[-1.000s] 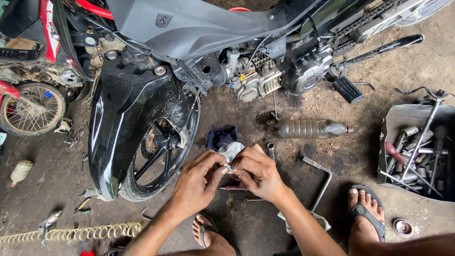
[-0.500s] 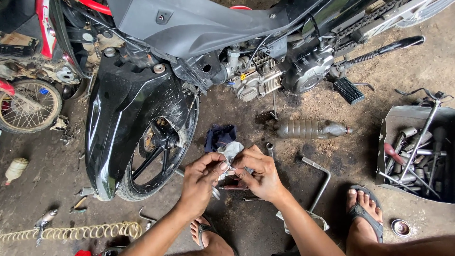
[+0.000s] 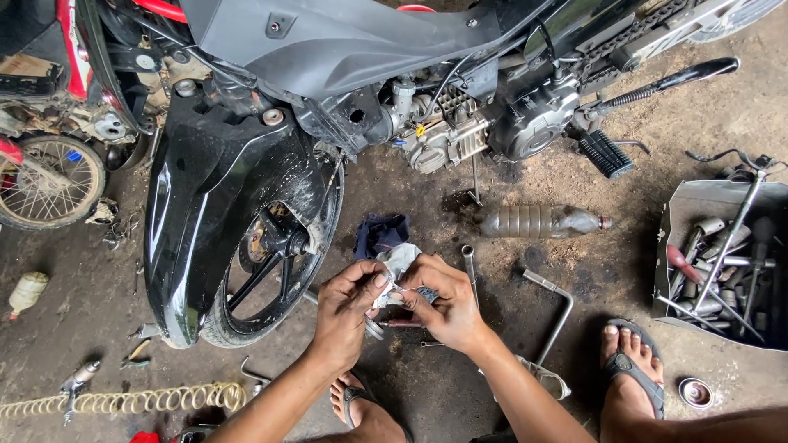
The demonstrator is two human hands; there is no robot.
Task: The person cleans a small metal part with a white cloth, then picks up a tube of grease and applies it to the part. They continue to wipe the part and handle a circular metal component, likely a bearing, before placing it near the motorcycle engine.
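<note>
The floor (image 3: 706,123) is dirty and brown. A plastic bottle (image 3: 538,221) lies on it in the middle, with a blue cloth (image 3: 379,234) to its left. A box of tools (image 3: 722,258) sits on the right. A yellow curly hose (image 3: 139,400) lies near left.

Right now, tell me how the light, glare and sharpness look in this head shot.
Head view: soft, even daylight with faint shadows under the motorbike; a mild sheen on the black fender; both the left hand and right hand are sharp, as is the toolbox; the edges bow slightly from the wide lens; the small part between the fingers is too tiny to make out.
</note>
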